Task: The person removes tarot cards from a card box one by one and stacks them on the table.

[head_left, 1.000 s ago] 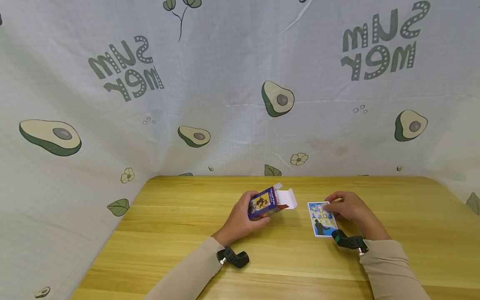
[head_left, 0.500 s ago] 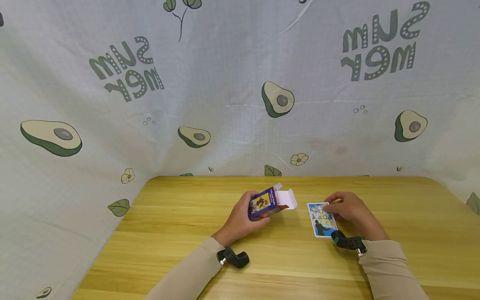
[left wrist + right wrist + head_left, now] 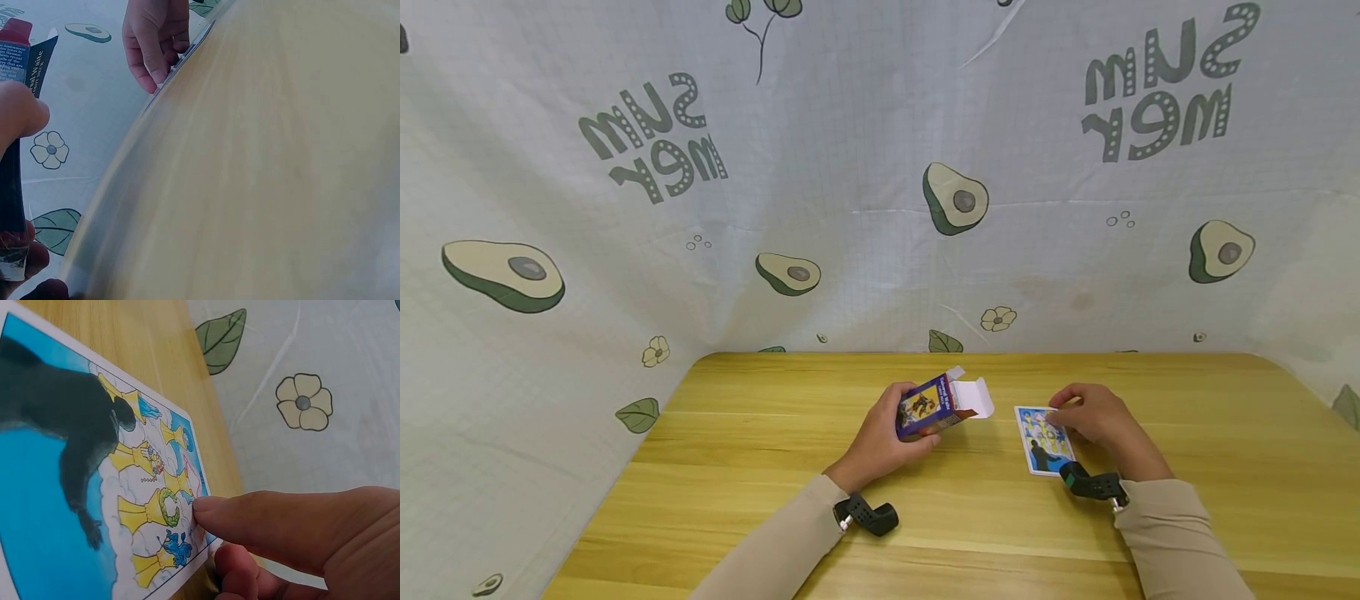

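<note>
My left hand (image 3: 878, 437) grips a purple tarot card box (image 3: 925, 406), held tilted with its white top flap open toward the right. In the left wrist view the box (image 3: 11, 187) stands at the left edge, partly covered by the thumb. To the right, my right hand (image 3: 1097, 414) pinches a picture tarot card (image 3: 1045, 442) at its far right corner, low over the table. The right wrist view shows the card (image 3: 37, 481) face up: yellow cups on clouds and a dark figure on blue. The thumb presses on its face, with curled fingers at the edge.
Both hands are over a yellow wooden table (image 3: 760, 492). Behind it hangs a pale cloth (image 3: 865, 167) printed with avocados, leaves and flowers. Each wrist carries a black strap-on camera, the right camera (image 3: 1090, 483) close by the card's near corner.
The right wrist has shifted very slightly left, and the card a touch toward me. The left hand and the box have stayed put.
</note>
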`<state>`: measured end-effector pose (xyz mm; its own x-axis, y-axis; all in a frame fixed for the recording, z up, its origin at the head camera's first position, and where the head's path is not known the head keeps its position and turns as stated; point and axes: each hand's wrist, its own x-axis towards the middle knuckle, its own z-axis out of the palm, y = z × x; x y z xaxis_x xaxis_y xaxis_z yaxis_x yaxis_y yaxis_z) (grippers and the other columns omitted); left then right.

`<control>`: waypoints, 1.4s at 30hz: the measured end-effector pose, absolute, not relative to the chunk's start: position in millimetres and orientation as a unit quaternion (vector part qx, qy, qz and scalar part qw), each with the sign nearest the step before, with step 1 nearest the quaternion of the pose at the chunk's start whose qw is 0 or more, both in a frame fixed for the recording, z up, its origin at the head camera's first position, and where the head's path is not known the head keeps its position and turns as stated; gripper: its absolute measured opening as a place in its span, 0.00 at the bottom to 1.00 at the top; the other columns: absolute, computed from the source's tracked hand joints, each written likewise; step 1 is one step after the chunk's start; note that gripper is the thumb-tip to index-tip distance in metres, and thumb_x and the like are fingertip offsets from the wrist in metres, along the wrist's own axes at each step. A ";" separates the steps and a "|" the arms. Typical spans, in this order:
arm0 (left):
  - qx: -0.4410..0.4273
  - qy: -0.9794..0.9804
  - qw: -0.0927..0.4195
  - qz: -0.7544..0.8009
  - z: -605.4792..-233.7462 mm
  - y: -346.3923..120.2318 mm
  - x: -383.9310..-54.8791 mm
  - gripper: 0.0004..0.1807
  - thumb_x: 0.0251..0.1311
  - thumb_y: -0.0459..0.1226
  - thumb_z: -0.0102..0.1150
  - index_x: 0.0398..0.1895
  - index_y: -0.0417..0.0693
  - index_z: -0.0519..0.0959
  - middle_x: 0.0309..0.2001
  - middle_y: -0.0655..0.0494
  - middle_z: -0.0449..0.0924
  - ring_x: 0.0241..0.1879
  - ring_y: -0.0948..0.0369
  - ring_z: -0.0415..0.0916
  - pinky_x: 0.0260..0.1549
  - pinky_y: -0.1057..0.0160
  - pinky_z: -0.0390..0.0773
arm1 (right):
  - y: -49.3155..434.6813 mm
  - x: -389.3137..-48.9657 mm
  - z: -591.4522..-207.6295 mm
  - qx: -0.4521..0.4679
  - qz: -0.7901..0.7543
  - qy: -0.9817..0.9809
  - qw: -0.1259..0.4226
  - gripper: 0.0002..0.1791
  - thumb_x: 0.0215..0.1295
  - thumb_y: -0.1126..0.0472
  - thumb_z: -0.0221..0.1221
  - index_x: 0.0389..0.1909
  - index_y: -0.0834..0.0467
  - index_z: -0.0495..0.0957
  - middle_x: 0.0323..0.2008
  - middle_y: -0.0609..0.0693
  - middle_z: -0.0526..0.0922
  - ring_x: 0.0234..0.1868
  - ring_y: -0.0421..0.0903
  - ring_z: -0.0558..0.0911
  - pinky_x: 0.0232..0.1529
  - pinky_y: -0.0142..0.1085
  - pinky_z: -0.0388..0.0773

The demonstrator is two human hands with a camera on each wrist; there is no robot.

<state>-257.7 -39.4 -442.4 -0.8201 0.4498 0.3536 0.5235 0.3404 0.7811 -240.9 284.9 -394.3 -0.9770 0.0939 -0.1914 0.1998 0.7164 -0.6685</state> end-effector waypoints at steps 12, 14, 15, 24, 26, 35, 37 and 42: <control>-0.302 -0.817 0.044 -0.489 -442.5 -42.5 -258.2 0.39 0.52 0.52 0.68 0.64 0.53 0.62 0.50 0.58 0.70 0.46 0.62 0.70 0.43 0.65 0.76 | 282.1 -243.1 -394.3 0.079 -0.372 0.922 0.074 0.18 0.58 0.59 0.64 0.44 0.67 0.75 0.34 0.59 0.76 0.32 0.51 0.73 0.29 0.37 0.71; -0.302 -0.817 0.043 -0.489 -442.4 -42.6 -258.4 0.39 0.52 0.52 0.68 0.64 0.53 0.62 0.50 0.58 0.70 0.46 0.62 0.71 0.44 0.65 0.76 | 282.1 -243.4 -394.6 0.079 -0.374 0.921 0.075 0.18 0.58 0.59 0.64 0.44 0.67 0.75 0.34 0.59 0.76 0.31 0.51 0.73 0.29 0.37 0.71; -0.302 -0.817 0.043 -0.489 -442.6 -42.7 -258.4 0.39 0.52 0.52 0.68 0.64 0.53 0.62 0.51 0.58 0.70 0.46 0.63 0.70 0.44 0.65 0.76 | 282.0 -243.6 -394.8 0.079 -0.374 0.921 0.076 0.18 0.58 0.59 0.64 0.44 0.67 0.75 0.34 0.59 0.76 0.31 0.50 0.74 0.29 0.37 0.71; -0.303 -0.816 0.040 -0.491 -442.3 -44.7 -258.6 0.38 0.52 0.51 0.68 0.64 0.53 0.62 0.51 0.58 0.70 0.46 0.63 0.71 0.44 0.65 0.76 | 281.7 -246.3 -396.0 0.082 -0.371 0.921 0.080 0.19 0.58 0.58 0.65 0.45 0.67 0.75 0.34 0.59 0.77 0.32 0.51 0.73 0.29 0.37 0.70; -0.303 -0.816 0.039 -0.490 -441.7 -45.0 -258.5 0.38 0.52 0.51 0.68 0.64 0.53 0.62 0.51 0.58 0.70 0.46 0.63 0.71 0.44 0.65 0.76 | 282.3 -246.6 -395.7 0.078 -0.372 0.921 0.081 0.19 0.58 0.58 0.65 0.44 0.67 0.75 0.35 0.59 0.77 0.32 0.51 0.74 0.29 0.37 0.71; -0.309 -0.810 0.038 -0.497 -440.0 -40.8 -258.8 0.38 0.53 0.49 0.68 0.64 0.52 0.62 0.51 0.56 0.70 0.45 0.63 0.71 0.43 0.66 0.76 | 286.0 -248.7 -390.3 0.052 -0.381 0.921 0.070 0.19 0.63 0.56 0.61 0.46 0.68 0.76 0.35 0.59 0.77 0.29 0.49 0.75 0.29 0.37 0.74; -0.309 -0.810 0.039 -0.497 -440.8 -39.5 -258.9 0.38 0.52 0.49 0.69 0.64 0.51 0.62 0.51 0.56 0.70 0.45 0.63 0.71 0.43 0.66 0.76 | 286.3 -249.1 -388.2 0.046 -0.383 0.920 0.064 0.19 0.64 0.56 0.61 0.47 0.68 0.76 0.35 0.58 0.77 0.28 0.48 0.74 0.28 0.37 0.73; -0.304 -0.810 0.036 -0.499 -442.5 -37.7 -258.8 0.38 0.51 0.49 0.70 0.63 0.52 0.62 0.50 0.57 0.70 0.45 0.63 0.71 0.43 0.66 0.76 | 285.1 -249.1 -383.3 0.024 -0.408 0.911 0.057 0.18 0.65 0.57 0.60 0.47 0.68 0.76 0.35 0.55 0.79 0.27 0.47 0.74 0.26 0.36 0.73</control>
